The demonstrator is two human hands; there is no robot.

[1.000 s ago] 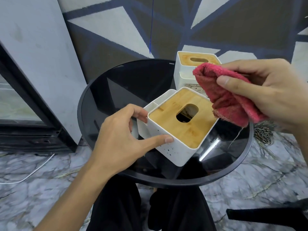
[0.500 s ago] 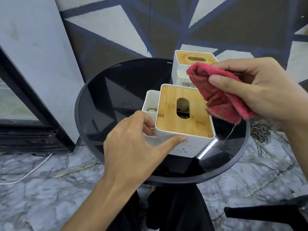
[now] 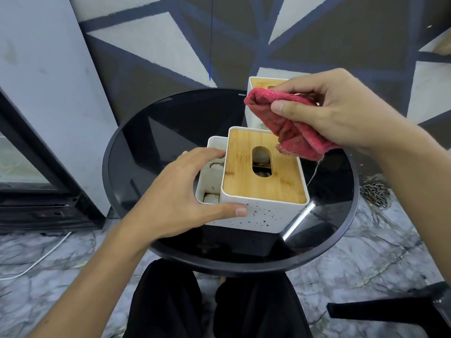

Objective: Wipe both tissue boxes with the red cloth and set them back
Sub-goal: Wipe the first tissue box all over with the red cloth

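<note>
1. Head view, centre of the frame: the near tissue box (image 3: 280, 184), white with a bamboo lid and an oval slot, stands on the round black glass table (image 3: 170, 132). Dark specks dot its front wall.
2. The left hand (image 3: 175, 198) grips this box from the left, with the thumb pressed on the front wall and the fingers curled over the rim of the open side compartment (image 3: 212, 174).
3. The right hand (image 3: 341, 111), upper right, pinches the bunched red cloth (image 3: 292, 128) between thumb and fingers. The cloth hangs over the lid's far right corner, but contact cannot be told. A loose thread (image 3: 314, 172) dangles from it.
4. The far tissue box (image 3: 251, 115) stands just behind, at the table's far edge, partly hidden by the cloth and the right hand.
5. On the marble floor, a chain (image 3: 374, 196) lies right of the table and a white cable (image 3: 36, 261) lies at lower left.
</note>
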